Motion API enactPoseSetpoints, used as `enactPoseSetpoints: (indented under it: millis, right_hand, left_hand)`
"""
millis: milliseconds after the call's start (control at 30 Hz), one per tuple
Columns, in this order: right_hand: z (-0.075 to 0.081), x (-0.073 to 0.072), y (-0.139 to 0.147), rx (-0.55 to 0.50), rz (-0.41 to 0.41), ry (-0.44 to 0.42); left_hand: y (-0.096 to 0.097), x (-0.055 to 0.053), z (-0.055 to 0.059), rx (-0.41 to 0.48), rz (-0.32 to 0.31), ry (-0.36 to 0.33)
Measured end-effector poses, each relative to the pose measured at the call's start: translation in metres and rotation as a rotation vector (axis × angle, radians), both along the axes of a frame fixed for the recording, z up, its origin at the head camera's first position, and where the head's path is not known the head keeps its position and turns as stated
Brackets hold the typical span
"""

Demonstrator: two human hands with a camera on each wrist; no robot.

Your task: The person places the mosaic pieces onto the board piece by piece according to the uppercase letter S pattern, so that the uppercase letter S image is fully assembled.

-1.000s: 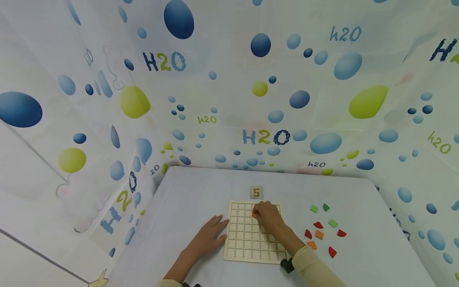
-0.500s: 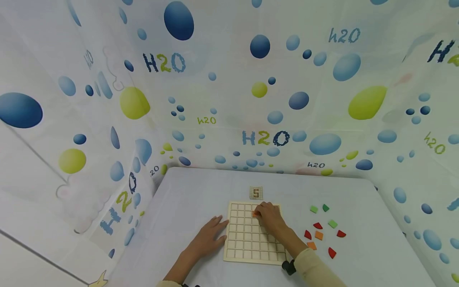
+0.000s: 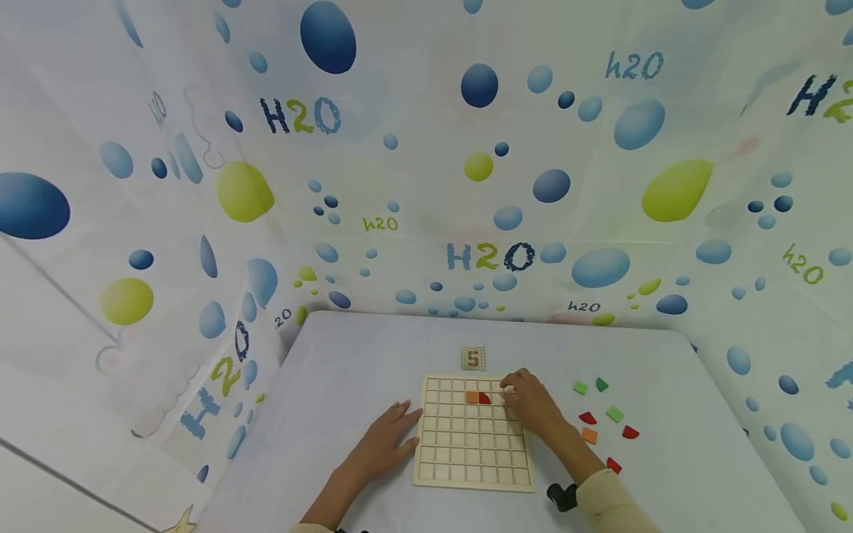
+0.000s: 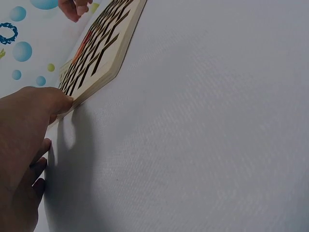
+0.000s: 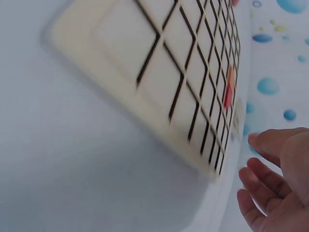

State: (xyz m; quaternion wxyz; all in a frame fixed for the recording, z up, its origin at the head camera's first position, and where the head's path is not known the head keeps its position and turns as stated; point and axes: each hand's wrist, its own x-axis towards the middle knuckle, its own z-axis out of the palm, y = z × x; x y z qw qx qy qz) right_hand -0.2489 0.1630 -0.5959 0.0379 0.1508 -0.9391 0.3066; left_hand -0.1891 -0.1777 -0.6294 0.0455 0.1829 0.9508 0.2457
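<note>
Resting at the left edge of a pale wooden board with a square grid (image 3: 474,470), the left hand (image 3: 383,444) shows in the head view with its fingers spread apart. The right hand (image 3: 533,403) hovers over the board's far right corner, fingers bent; from here it is hard to see between them. An orange square tile (image 3: 472,397) and a red quarter-circle tile (image 3: 484,398) lie side by side in the second row from the far edge. Just beyond the board is a small gridded card with a brown figure (image 3: 473,358). Right of the board, on the white cloth-covered table (image 3: 373,355), lie two green squares (image 3: 614,414), a green rounded piece (image 3: 602,384), another orange square (image 3: 589,435) and three more red pieces (image 3: 630,432), one partly hidden by the cream right sleeve (image 3: 613,503).

In the left wrist view, the left hand's upper digit touches the board's rim, while the other fingers sit lower, slightly apart. Part of the right hand appears at the top.

In the right wrist view, the right hand's thumb and fingers stand apart, holding nothing, near the blurred board's corner. The orange and red tiles show as a narrow strip in the grid.
</note>
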Motion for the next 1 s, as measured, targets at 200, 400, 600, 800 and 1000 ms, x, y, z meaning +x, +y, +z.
enactPoseSetpoints:
  millis: [200,400,600,800,1000]
  right_hand:
    - [0.002,0.002,0.052,0.003,-0.103,-0.072]
    - [0.010,0.020,0.097,0.031,-0.141,-0.187]
    - [0.006,0.032,0.129,0.099,-0.139,-0.248]
    - [-0.004,0.032,0.136,0.085,-0.145,-0.271]
    - [-0.009,0.032,0.137,0.072,-0.164,-0.247]
  left_hand:
    - [-0.001,0.000,0.003,0.004,-0.007,0.013]
    - [-0.001,0.002,0.003,0.008,-0.007,0.022]
    - [-0.002,0.001,-0.001,0.007,-0.004,0.023]
    - [-0.002,0.002,0.001,0.026,0.002,0.006]
    - [-0.001,0.003,0.001,0.030,0.001,0.006]
